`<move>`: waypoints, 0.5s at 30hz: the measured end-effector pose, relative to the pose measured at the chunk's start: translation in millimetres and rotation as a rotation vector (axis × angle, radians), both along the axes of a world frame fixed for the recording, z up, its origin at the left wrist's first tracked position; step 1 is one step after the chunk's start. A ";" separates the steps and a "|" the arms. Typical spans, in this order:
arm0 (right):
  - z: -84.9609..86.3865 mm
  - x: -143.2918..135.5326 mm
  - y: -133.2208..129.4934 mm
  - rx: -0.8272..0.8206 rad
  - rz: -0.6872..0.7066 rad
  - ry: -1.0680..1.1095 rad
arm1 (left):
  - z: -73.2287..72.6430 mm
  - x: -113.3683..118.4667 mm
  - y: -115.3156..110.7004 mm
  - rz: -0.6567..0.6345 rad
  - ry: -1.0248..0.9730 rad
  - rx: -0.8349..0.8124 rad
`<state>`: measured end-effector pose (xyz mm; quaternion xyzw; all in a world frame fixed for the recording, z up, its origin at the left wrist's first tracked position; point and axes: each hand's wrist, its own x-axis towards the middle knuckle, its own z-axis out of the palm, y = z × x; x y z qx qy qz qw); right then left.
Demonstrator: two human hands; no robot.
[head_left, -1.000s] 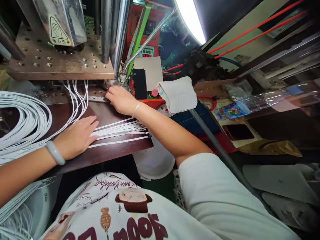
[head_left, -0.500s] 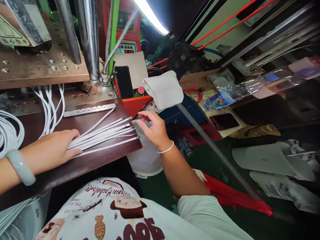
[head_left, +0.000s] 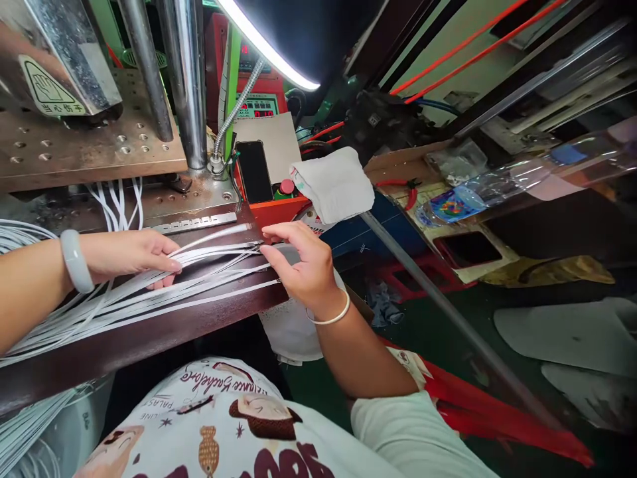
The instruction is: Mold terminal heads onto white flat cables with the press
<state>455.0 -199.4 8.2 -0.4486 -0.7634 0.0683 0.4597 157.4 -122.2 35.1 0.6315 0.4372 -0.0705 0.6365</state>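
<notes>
My left hand is closed on a few white flat cords, lifted slightly off the dark brown tabletop. My right hand is at their metal-tipped ends, thumb and forefinger apart, the thumb seeming to touch the tips; its other fingers are partly hidden. More white cords lie spread along the table under and in front of my left hand. Behind them is a slotted metal strip, partly covered by my left hand and the cords.
A press with steel posts and a thick plate stands at the left. A red control box carries a phone and a push button. A white cloth hangs on a rod. Below the table edge is a white bucket.
My left hand has raised some cords off the spread and shifted slightly right. My right hand has come up to the cord ends. The view has shifted slightly.
</notes>
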 end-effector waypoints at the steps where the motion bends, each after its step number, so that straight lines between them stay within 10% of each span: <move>1: 3.4 -5.5 1.0 0.029 0.010 0.006 | 0.9 1.1 0.9 0.016 -0.005 -0.012; 9: -5.7 -66.6 26.4 -0.080 0.185 -0.608 | 11.8 11.6 -1.4 0.146 0.146 0.128; 12: -17.6 -70.5 40.6 -0.146 0.076 -0.704 | 6.2 -14.3 -2.5 0.186 0.088 0.714; 15: -22.7 -76.7 56.8 -0.033 0.254 -0.501 | 3.4 -33.8 -5.5 0.086 0.009 1.245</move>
